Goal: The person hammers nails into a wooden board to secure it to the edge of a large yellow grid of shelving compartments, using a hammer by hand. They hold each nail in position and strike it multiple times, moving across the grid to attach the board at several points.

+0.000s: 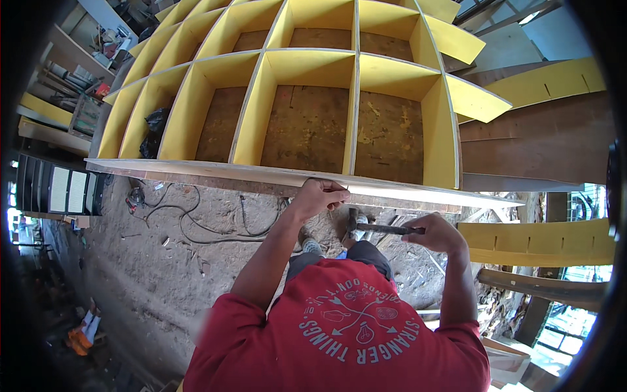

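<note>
My right hand is wrapped round the handle of a hammer, its head pointing left and held a little below the wooden edge. At the near board of a yellow grid frame, my left hand pinches a thin nail between thumb and fingertips. The nail is small, and I cannot tell whether its point touches the board. The frame's upright boards cross one another and form open compartments over a stained brown surface.
A black plastic bag lies in a left compartment. Slotted yellow boards and brown panels are at the right. Cables snake over the dirt floor behind my left arm. A black slatted unit stands at the far left.
</note>
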Demonstrator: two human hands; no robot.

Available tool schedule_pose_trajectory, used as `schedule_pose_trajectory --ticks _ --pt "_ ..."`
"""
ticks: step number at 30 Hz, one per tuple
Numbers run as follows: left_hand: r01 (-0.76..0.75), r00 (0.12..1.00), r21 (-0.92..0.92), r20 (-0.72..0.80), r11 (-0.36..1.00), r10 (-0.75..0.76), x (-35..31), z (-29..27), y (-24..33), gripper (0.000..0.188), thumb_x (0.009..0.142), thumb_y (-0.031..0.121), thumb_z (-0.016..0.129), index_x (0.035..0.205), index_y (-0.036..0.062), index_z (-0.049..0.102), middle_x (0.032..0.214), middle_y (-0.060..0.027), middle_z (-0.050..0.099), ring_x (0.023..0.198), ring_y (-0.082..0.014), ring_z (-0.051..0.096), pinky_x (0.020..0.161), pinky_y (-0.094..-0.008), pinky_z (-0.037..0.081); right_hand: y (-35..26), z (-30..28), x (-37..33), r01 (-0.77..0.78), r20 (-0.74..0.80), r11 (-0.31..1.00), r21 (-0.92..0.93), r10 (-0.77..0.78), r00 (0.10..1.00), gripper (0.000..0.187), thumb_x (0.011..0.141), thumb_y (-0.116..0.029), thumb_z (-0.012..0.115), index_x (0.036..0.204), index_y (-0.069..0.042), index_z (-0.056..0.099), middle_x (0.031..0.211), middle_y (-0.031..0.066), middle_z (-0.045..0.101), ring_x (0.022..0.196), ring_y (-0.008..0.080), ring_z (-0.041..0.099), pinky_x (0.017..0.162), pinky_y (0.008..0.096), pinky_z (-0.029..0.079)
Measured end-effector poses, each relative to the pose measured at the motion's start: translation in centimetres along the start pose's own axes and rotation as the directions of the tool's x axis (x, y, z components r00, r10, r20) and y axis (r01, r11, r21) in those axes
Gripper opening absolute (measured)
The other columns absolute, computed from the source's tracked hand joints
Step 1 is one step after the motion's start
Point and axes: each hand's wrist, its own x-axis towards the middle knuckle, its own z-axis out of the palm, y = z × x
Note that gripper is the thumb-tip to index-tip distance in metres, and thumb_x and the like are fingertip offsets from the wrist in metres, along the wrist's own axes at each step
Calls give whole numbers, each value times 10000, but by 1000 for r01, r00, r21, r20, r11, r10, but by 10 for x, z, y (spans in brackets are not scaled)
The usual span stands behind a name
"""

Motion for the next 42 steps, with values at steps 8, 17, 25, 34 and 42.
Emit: schedule_pose_trajectory --ticks 8,17,25,34,42 --pt "-13 996 -109 -90 994 3 7 9 -2 185 925 165 835 1006 0 811 834 -26 760 669 -80 630 609 -258 481 13 -2 16 34 74 998 56 -38 997 383 879 -334 856 1173 -95 803 902 169 778 779 266 736 774 384 569" --pt "-17 984 -62 -179 998 6 10 13 -5 146 903 110 829 1000 2 818 871 -41 779 733 -93 651 698 -265 512 -3 -10 29 121 204 992 -22 -114 972 374 879 -328 831 1196 -131 801 894 165 779 772 326 743 764 420 574" --pt "31 981 -51 -192 998 -40 11 13 -5 155 897 87 830 1023 -3 816 899 -51 788 794 -105 693 748 -272 544 -7 -9 27 153 207 988 -14 -147 967 339 897 -329 817 1194 -165 808 889 152 781 777 357 741 759 443 577" --pt "-23 975 -95 -222 995 1 16 15 -12 139 903 49 823 1036 9 815 963 -88 810 881 -156 750 841 -303 586 -9 -22 32 147 145 988 37 -151 978 360 918 -305 827 1228 -126 794 870 112 788 675 167 679 698 343 548" --pt "-28 975 -133 -221 991 -2 14 16 -9 148 901 55 828 1041 11 816 964 -86 811 872 -146 742 834 -303 576 -3 -16 30 148 163 988 51 -154 975 349 947 -316 796 1268 -179 784 869 83 793 677 184 700 704 364 553"
